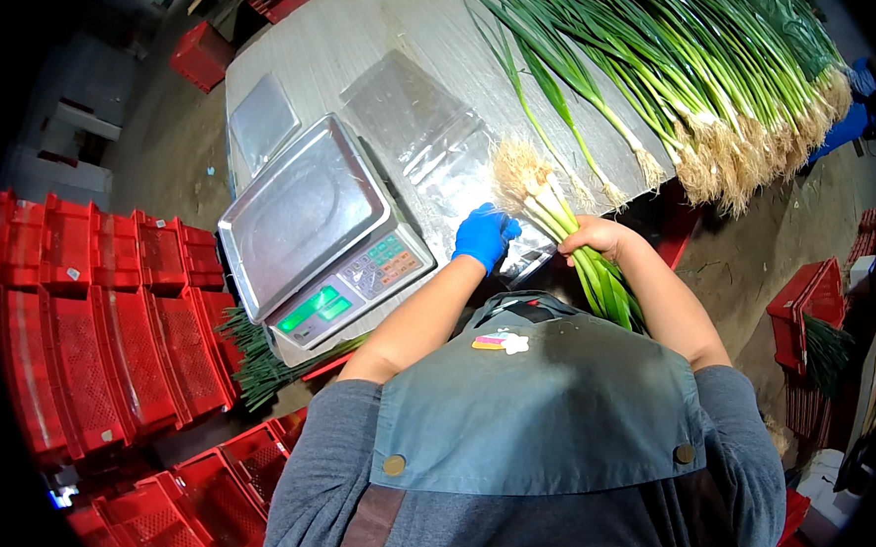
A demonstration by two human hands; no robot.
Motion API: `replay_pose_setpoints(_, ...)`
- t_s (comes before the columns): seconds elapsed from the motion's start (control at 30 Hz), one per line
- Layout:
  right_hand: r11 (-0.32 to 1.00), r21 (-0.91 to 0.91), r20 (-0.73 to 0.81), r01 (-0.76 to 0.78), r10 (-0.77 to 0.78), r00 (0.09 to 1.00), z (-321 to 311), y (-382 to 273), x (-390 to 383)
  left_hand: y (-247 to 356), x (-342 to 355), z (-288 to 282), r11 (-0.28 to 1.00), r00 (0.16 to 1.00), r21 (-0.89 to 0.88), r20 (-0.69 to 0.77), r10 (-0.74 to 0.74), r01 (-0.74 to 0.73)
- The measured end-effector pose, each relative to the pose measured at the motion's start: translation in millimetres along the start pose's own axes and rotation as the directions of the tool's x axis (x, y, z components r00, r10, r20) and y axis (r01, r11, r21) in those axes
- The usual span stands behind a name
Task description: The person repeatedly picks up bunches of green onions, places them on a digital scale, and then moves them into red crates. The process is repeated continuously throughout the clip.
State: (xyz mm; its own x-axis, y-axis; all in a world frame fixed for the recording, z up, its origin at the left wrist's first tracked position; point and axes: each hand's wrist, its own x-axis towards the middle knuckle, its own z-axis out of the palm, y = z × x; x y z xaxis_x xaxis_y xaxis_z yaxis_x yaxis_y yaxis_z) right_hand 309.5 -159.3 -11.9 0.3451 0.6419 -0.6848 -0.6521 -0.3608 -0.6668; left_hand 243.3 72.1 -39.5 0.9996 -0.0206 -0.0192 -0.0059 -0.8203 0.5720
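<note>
My right hand (595,237), bare, is closed round a bunch of spring onions (558,212). The pale, bushy roots point away from me over the table, and the green leaves hang down toward my apron. To its left, my left hand (485,234) in a blue glove lies at the near edge of a clear plastic bag (456,165). Its fingers look curled on the film, though the fingertips are partly hidden. Several loose spring onions (605,109) lie just beyond the bunch, roots toward me.
A digital scale (312,217) with a steel pan and lit green display stands left of my hands. A big pile of spring onions (705,99) covers the table's far right. Red crates (108,326) are stacked at left; another red crate (807,313) stands at right.
</note>
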Motion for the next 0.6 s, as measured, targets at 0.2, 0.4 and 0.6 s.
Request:
replay_pose_setpoints(0.2, 0.998, 0.07, -0.039, -0.004, 0.006, 0.999, -4.2, 15.2, -4.0, -9.3, 3.8, -2.6, 0.992, 0.992, -0.067, 0.07, -0.103, 0.108)
replay_pose_setpoints(0.4, 0.991, 0.131, -0.061, 0.012, -0.004, 0.998, -4.8, 22.7, -11.7, -6.9, 10.7, -7.4, 0.974, 0.973, -0.073, 0.1, -0.209, 0.216)
replay_pose_setpoints(0.6, 0.985, 0.166, -0.054, 0.043, -0.035, 0.998, -14.0, 35.9, -16.8, -14.6, 15.8, 6.3, 0.959, 0.962, -0.081, 0.06, -0.267, 0.272)
